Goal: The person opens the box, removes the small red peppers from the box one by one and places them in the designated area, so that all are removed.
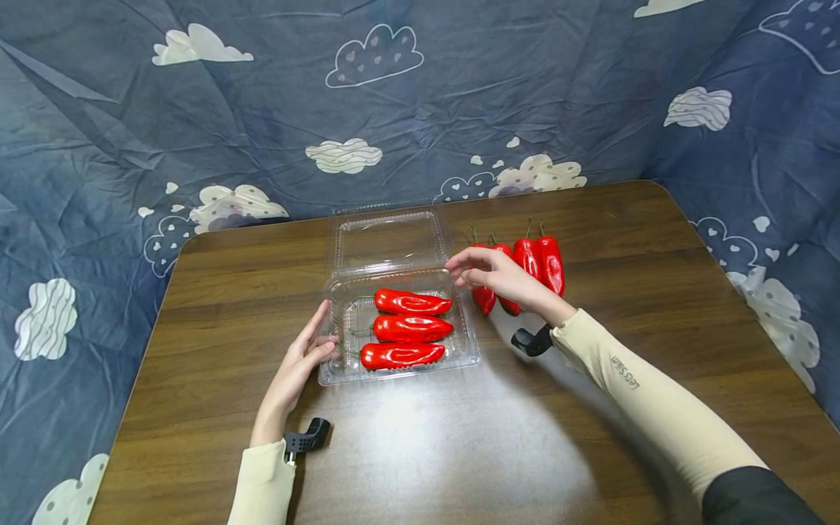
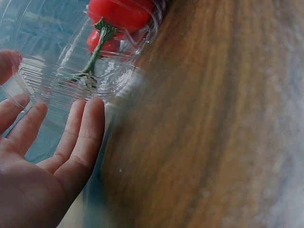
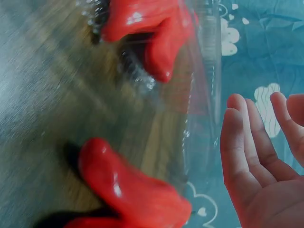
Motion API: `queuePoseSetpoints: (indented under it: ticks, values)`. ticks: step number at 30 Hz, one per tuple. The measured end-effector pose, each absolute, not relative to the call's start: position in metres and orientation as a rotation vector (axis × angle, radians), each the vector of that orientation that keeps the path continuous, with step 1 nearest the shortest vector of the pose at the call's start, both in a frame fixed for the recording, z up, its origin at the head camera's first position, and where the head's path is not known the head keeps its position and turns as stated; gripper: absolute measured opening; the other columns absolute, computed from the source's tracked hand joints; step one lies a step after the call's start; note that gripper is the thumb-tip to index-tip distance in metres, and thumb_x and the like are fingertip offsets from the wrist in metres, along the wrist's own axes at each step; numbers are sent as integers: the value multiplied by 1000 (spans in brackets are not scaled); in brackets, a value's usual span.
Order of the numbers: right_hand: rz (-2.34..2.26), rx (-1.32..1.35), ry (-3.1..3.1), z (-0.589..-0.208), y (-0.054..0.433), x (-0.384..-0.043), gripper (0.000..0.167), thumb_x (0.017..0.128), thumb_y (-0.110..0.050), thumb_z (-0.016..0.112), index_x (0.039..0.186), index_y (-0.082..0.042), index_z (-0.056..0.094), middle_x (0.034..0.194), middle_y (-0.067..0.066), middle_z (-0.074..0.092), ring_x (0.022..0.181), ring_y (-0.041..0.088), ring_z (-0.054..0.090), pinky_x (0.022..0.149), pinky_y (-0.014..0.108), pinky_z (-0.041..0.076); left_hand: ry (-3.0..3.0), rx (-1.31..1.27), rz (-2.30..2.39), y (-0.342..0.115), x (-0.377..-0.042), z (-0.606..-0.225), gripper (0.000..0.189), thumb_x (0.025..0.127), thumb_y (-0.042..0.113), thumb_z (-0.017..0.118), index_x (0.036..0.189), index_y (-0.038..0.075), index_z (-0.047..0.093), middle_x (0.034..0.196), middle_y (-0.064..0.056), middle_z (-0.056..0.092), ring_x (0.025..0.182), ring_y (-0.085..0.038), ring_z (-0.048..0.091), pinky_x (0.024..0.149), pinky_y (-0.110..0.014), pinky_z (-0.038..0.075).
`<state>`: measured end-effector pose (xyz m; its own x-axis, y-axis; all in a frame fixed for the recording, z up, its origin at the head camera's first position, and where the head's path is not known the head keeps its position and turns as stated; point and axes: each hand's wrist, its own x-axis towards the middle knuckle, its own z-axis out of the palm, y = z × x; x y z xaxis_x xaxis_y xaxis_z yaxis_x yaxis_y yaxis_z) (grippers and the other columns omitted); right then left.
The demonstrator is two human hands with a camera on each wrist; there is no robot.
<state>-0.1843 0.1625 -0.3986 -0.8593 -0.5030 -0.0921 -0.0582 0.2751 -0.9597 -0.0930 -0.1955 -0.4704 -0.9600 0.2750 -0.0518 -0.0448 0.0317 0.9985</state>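
A clear plastic clamshell box (image 1: 459, 350) lies on the table with its lid (image 1: 390, 244) folded back. Inside it, three red peppers (image 1: 412, 329) lie in a row, stems to the left. The fingertips of my left hand (image 1: 298, 368) touch the box's left side; in the left wrist view those fingers (image 2: 90, 128) are fairly straight against the ridged wall, near a green stem (image 2: 97, 50). Over the box's back right corner hovers my right hand (image 1: 495, 275), fingers loosely extended, holding nothing. Beyond and partly behind it, several more red peppers (image 1: 551, 266) lie on the wood.
The brown wooden table (image 1: 216, 313) has a rounded back edge. A blue cloth (image 1: 262, 131) with white clouds hangs behind it and at both sides. Each wrist carries a black camera mount (image 1: 533, 340).
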Motion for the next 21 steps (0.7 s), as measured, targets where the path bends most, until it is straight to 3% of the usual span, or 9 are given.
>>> queuePoseSetpoints:
  ticks: [5,9,15,21]
  values:
    - [-1587,-580,2140,-396,150,-186,32,91,8,42,120,12,55,114,25,59,102,47,55,88,48,50,2066,246,2035,-196,-93,-471,67,96,1,48,154,13,17,159,-7,13,117,-30,46,90,-28,49]
    - [-1557,-615,2124,-394,142,-185,32,92,6,42,121,12,54,115,28,57,101,45,56,87,48,50,2062,245,2035,-196,-92,-470,67,96,1,47,154,13,17,159,-6,13,118,-30,46,90,-28,49]
    - [-1534,-584,2091,-393,131,-185,31,93,3,45,122,8,56,112,19,59,102,43,55,87,48,50,2064,239,2029,-195,-91,-469,67,96,-1,46,154,13,16,159,-7,12,118,-32,45,90,-28,49]
    - [-1482,-666,2100,-395,121,-187,33,90,4,45,121,10,56,116,26,58,100,38,56,89,47,49,2082,246,2016,-195,-92,-470,67,96,0,46,154,11,15,159,-10,10,118,-31,46,90,-28,49]
